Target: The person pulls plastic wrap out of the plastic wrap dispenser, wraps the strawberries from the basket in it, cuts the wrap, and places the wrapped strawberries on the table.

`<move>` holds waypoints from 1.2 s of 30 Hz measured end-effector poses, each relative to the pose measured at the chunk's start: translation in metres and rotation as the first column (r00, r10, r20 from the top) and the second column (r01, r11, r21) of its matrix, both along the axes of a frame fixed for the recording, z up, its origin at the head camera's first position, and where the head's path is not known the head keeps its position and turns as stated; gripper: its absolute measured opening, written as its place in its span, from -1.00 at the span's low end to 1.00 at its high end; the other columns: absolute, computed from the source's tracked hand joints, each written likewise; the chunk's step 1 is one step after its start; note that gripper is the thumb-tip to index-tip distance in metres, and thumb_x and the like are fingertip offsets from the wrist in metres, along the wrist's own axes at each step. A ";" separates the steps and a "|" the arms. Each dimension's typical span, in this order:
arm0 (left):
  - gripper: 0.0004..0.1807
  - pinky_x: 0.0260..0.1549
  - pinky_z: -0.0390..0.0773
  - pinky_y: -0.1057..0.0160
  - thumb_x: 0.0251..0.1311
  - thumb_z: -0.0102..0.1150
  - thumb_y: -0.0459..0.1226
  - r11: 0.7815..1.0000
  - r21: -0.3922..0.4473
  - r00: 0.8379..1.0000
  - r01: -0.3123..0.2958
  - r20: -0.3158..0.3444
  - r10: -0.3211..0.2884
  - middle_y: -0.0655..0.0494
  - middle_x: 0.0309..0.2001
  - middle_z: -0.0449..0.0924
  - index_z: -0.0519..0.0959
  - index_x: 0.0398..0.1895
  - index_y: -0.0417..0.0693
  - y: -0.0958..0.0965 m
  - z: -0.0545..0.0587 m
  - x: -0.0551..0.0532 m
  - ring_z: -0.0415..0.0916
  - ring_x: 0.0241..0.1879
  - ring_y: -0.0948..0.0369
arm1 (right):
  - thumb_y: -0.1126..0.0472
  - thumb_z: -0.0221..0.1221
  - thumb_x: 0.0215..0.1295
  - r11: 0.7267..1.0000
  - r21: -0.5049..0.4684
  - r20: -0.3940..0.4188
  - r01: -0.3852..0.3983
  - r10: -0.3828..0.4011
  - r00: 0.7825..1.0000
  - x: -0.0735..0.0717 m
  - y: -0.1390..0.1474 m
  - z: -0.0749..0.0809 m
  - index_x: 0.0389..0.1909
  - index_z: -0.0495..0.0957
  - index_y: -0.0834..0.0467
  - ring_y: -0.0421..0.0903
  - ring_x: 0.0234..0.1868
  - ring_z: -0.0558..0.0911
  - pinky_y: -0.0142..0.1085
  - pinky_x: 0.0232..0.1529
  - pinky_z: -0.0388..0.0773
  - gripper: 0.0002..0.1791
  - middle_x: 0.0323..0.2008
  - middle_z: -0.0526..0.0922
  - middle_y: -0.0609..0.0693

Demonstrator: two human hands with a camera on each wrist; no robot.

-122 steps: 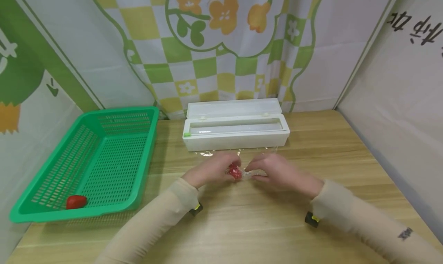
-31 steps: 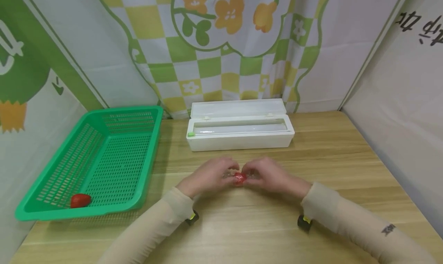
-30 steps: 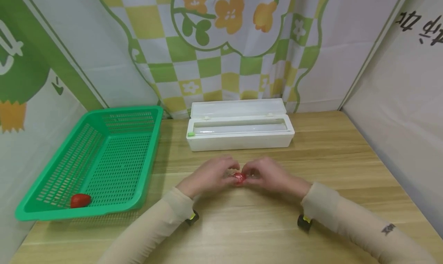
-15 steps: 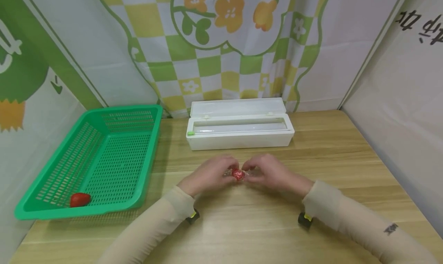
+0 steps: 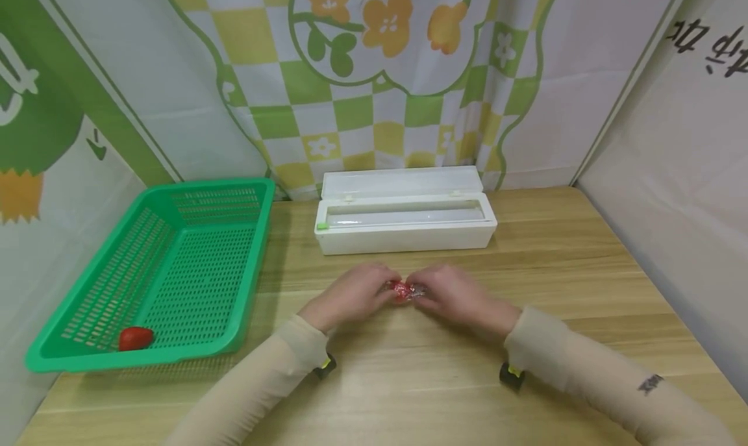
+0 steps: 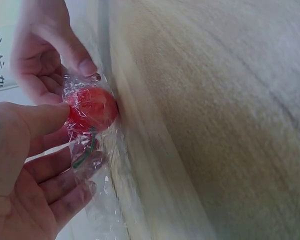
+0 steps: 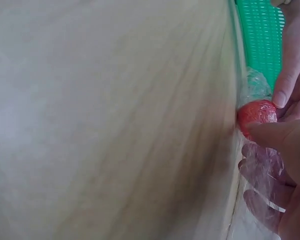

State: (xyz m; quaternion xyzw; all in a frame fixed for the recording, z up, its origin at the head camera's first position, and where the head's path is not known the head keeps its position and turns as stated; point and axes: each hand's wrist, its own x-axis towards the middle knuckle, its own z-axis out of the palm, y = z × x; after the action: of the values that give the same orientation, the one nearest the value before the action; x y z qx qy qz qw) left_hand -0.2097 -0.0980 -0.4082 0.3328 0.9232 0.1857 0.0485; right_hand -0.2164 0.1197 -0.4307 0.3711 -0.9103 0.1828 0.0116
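A small round red fruit [image 6: 93,109] with a green stem, rather like a tomato, is wrapped in clear plastic film [image 6: 85,172]. It lies low over the table, between both hands in the head view. My left hand [image 5: 356,292] pinches it from the left, thumb on the red skin and fingers behind the film. From the right, my right hand [image 5: 452,295] holds the fruit and the bunched film; its thumb presses the red side in the right wrist view. Loose film trails over the fingers in both wrist views.
Behind the hands stands a long white film dispenser box [image 5: 406,240], lid up, with a green slider at its left end. A green basket [image 5: 175,357] at the left holds another red fruit [image 5: 136,338]. Printed curtains enclose the wooden table [image 5: 409,394].
The film that was spread in front of the box is now gathered around the fruit. Both hands have shifted slightly, and the fruit has turned and moved a little between the fingers.
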 end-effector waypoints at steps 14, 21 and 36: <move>-0.68 -0.06 0.61 0.25 0.12 0.41 -0.09 0.996 0.090 0.996 0.024 -0.085 -0.017 0.29 -0.20 0.63 0.52 -0.14 0.11 0.006 0.009 0.004 0.58 -0.13 0.29 | 0.15 0.37 0.19 0.984 -0.141 0.156 0.105 -0.083 0.984 0.002 0.003 0.021 -0.08 0.59 0.05 -0.23 -0.21 0.69 -0.35 -0.14 0.67 -0.71 -0.21 0.74 -0.10; -0.62 -0.22 0.61 0.35 0.03 0.49 -0.15 0.984 0.173 0.981 0.052 -0.193 -0.018 0.29 -0.28 0.62 0.50 -0.16 0.05 0.008 0.015 0.008 0.56 -0.27 0.33 | 0.21 0.35 0.22 0.964 -0.263 0.123 0.021 0.011 0.992 0.005 0.007 0.037 -0.06 0.51 0.07 -0.20 -0.30 0.71 -0.45 -0.28 0.65 -0.70 -0.27 0.76 -0.04; -0.58 -0.04 0.66 0.33 0.21 0.33 -0.26 0.923 0.356 0.978 0.146 -0.195 -0.080 0.12 -0.04 0.68 0.50 0.13 -0.11 0.002 0.035 0.017 0.63 -0.10 0.30 | 0.27 0.35 0.20 0.932 -0.349 0.084 -0.103 0.140 0.987 0.021 0.015 0.080 -0.04 0.61 0.04 -0.26 -0.30 0.66 -0.40 -0.32 0.68 -0.70 -0.12 0.75 -0.06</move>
State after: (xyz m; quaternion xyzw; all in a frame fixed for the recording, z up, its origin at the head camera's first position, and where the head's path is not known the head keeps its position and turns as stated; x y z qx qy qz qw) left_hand -0.1928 -0.0963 -0.3730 0.4040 0.8518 0.3221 -0.0862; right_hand -0.1949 0.1348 -0.3504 0.4088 -0.8390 0.3587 0.0158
